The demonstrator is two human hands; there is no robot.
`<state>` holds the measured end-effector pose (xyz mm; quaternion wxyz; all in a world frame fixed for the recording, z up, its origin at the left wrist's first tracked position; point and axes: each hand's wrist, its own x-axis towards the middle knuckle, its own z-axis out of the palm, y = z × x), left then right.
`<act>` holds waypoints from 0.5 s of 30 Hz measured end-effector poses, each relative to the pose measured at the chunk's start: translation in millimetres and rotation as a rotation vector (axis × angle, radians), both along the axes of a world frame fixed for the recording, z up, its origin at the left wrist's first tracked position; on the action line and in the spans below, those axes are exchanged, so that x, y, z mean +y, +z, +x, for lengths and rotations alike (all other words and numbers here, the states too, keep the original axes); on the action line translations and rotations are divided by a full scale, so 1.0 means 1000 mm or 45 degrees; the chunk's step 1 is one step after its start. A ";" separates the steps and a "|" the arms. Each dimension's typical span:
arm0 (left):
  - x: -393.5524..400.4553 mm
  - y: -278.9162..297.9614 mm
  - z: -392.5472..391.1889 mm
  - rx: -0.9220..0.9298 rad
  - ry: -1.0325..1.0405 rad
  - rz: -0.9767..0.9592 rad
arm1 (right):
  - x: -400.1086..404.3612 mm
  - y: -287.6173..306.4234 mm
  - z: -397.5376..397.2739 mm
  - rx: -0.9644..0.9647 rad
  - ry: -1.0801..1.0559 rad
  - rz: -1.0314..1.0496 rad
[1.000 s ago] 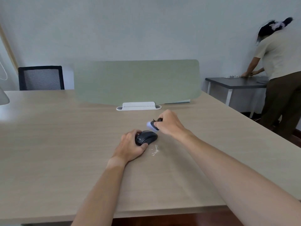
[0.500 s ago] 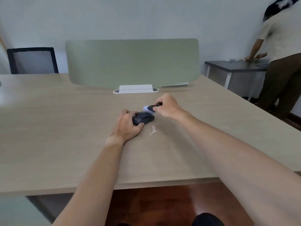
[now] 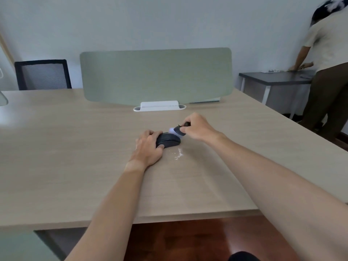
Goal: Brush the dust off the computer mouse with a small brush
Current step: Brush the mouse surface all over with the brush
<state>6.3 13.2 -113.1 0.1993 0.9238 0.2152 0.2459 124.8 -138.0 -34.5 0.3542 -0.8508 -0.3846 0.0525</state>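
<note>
Near the middle of the desk [image 3: 75, 147], the left hand [image 3: 148, 147] grips the black computer mouse [image 3: 168, 141] lying sideways, while the right hand [image 3: 197, 127] pinches the small brush [image 3: 178, 130] just over its right end, closest

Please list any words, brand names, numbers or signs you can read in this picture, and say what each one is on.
None can be read.
The black computer mouse, held by the left hand: no logo or lettering shows.
The small brush in the right hand: blurred, no print visible.
The green desk divider and its white base: plain.
The small white object on the dark side table: too small and blurred to tell.
</note>
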 end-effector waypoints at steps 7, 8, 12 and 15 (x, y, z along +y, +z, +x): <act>0.002 -0.003 0.004 0.077 0.032 0.024 | -0.004 -0.002 -0.001 0.068 0.006 0.162; 0.002 -0.003 0.004 0.079 0.025 0.028 | -0.003 -0.004 0.000 0.038 -0.013 0.180; 0.002 -0.002 0.004 0.050 0.007 0.021 | 0.000 -0.017 0.004 -0.037 -0.032 0.108; 0.003 -0.002 0.003 0.033 0.005 0.019 | -0.001 -0.018 0.003 0.016 -0.016 0.118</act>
